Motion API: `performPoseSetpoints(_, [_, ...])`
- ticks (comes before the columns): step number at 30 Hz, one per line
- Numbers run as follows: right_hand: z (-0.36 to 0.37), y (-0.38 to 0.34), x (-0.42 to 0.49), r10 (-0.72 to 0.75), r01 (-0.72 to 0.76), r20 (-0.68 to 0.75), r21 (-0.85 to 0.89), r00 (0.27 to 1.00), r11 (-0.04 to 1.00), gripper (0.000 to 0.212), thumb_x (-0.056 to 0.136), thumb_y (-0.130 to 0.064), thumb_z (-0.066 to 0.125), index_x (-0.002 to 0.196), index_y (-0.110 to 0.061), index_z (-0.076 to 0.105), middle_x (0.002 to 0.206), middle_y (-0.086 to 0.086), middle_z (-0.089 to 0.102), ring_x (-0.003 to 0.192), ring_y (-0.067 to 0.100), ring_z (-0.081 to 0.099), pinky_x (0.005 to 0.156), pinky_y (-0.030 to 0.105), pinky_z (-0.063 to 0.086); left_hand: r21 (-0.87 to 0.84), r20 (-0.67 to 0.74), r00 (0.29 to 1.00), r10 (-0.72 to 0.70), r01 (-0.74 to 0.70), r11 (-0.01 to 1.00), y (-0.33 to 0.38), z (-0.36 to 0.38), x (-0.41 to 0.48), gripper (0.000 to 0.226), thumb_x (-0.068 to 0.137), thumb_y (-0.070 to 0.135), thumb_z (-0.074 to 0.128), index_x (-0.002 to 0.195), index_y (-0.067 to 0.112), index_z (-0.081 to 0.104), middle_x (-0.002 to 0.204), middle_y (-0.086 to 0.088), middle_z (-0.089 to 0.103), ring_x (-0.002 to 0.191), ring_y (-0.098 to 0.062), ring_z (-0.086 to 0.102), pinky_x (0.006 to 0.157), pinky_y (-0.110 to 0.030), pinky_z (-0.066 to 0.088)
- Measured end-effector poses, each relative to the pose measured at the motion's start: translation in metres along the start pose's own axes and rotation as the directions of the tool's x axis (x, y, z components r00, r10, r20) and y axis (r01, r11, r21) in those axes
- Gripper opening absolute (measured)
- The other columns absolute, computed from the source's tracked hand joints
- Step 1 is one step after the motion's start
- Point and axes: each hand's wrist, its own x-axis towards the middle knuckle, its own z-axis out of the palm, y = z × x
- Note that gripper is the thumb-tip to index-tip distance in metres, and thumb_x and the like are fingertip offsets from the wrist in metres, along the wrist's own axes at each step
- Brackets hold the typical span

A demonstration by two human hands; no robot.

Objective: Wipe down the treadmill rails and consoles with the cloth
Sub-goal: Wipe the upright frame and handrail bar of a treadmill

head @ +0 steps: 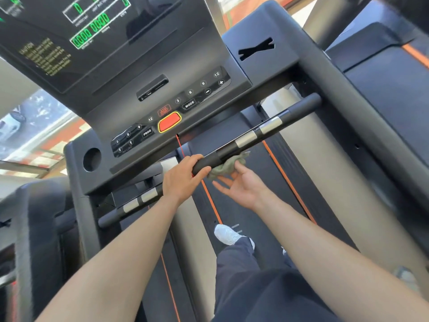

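Observation:
A black front handlebar point(246, 138) with silver sensor bands runs across below the treadmill console point(162, 94). My left hand point(183, 176) grips the bar near its middle, fingers curled over the top. Just to its right, a crumpled grey-green cloth point(226, 167) sits against the bar's underside. My right hand point(243, 187) is palm up beneath it, fingers straight, pressing the cloth up to the bar. The console shows green digits, button rows and a red stop button point(169, 122).
Grey side rails flank me, the left rail point(79, 201) and the right rail point(362, 126). The black belt point(243, 212) with orange stripes lies below, my white shoe point(226, 234) on it. A red safety cord point(181, 147) hangs from the console. Neighbouring treadmills stand on both sides.

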Motion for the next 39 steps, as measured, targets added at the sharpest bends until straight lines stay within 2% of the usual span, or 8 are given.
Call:
performPoseSetpoints(8, [-0.024,-0.075,-0.011,-0.163,0.170,-0.137,0.039,0.977,0.985,0.031,0.107,-0.034,0.044,0.131,-0.021,0.057,0.116,0.003,0.074,0.116,0.027,0.067,0.090,0.048,0.055,0.013,-0.009,1.000,-0.022,0.022,1.000,-0.005,0.004,0.001,0.038,0.095,0.066,0.049,0.126,0.044,0.053,0.113,0.021,0.061,0.101,-0.012,0.063,0.076,-0.034,0.046])
performPoseSetpoints(13, [-0.036,-0.136,-0.024,-0.283,0.305,-0.268,0.045,0.921,0.951,0.043,0.106,-0.038,0.045,0.144,-0.018,0.053,0.133,0.002,0.066,0.120,0.025,0.065,0.097,0.046,0.052,0.005,-0.029,0.999,-0.012,0.012,1.000,-0.004,0.004,0.001,0.036,0.095,0.064,0.049,0.125,0.044,0.054,0.114,0.021,0.062,0.101,-0.012,0.063,0.074,-0.032,0.043])
performPoseSetpoints(16, [-0.040,-0.161,-0.031,-0.362,0.402,-0.331,0.059,0.871,0.914,0.037,0.107,-0.033,0.044,0.137,-0.015,0.056,0.123,0.002,0.069,0.116,0.023,0.065,0.084,0.043,0.055,0.010,-0.033,0.999,-0.006,0.007,1.000,-0.004,0.005,0.001,0.036,0.095,0.065,0.049,0.124,0.044,0.054,0.112,0.021,0.062,0.100,-0.012,0.063,0.073,-0.032,0.042])
performPoseSetpoints(20, [-0.034,-0.159,-0.033,-0.428,0.477,-0.351,0.064,0.833,0.876,0.037,0.107,-0.032,0.045,0.141,-0.019,0.054,0.117,0.002,0.070,0.108,0.021,0.067,0.081,0.040,0.056,0.001,-0.033,0.999,-0.022,0.022,1.000,-0.006,0.007,0.003,0.035,0.094,0.066,0.051,0.122,0.046,0.054,0.108,0.022,0.061,0.100,-0.010,0.063,0.074,-0.033,0.044])
performPoseSetpoints(25, [-0.019,-0.115,-0.023,-0.384,0.404,-0.295,0.006,0.875,0.915,0.025,0.109,-0.031,0.041,0.125,-0.027,0.059,0.117,0.001,0.071,0.115,0.024,0.065,0.089,0.045,0.056,0.004,-0.033,0.999,-0.018,0.018,1.000,-0.006,0.007,0.002,0.036,0.095,0.066,0.050,0.124,0.045,0.054,0.109,0.021,0.061,0.099,-0.011,0.063,0.074,-0.034,0.045])
performPoseSetpoints(31, [0.001,-0.055,-0.015,-0.217,0.217,-0.217,-0.022,0.952,0.976,0.026,0.109,-0.032,0.041,0.127,-0.026,0.058,0.115,0.003,0.071,0.107,0.022,0.068,0.092,0.049,0.054,-0.014,-0.027,1.000,-0.016,0.015,1.000,-0.005,0.004,0.002,0.036,0.096,0.065,0.050,0.125,0.045,0.054,0.108,0.022,0.061,0.097,-0.010,0.062,0.072,-0.030,0.037])
performPoseSetpoints(36, [0.019,-0.017,-0.019,-0.064,0.030,-0.166,-0.198,0.984,0.980,0.021,0.109,-0.026,0.042,0.118,-0.019,0.060,0.112,0.006,0.071,0.105,0.023,0.068,0.085,0.043,0.056,-0.026,-0.028,1.000,-0.011,0.010,1.000,-0.003,0.003,0.001,0.037,0.096,0.065,0.051,0.127,0.044,0.054,0.112,0.023,0.062,0.102,-0.010,0.062,0.073,-0.030,0.036])
performPoseSetpoints(39, [0.018,-0.017,-0.033,-0.107,0.042,-0.153,-0.375,0.982,0.926,0.017,0.107,-0.021,0.048,0.108,-0.018,0.065,0.106,0.005,0.074,0.101,0.022,0.069,0.079,0.039,0.058,-0.040,-0.022,1.000,-0.021,0.020,0.999,-0.003,0.002,0.001,0.037,0.096,0.065,0.051,0.126,0.044,0.055,0.112,0.023,0.061,0.102,-0.012,0.062,0.073,-0.030,0.035])
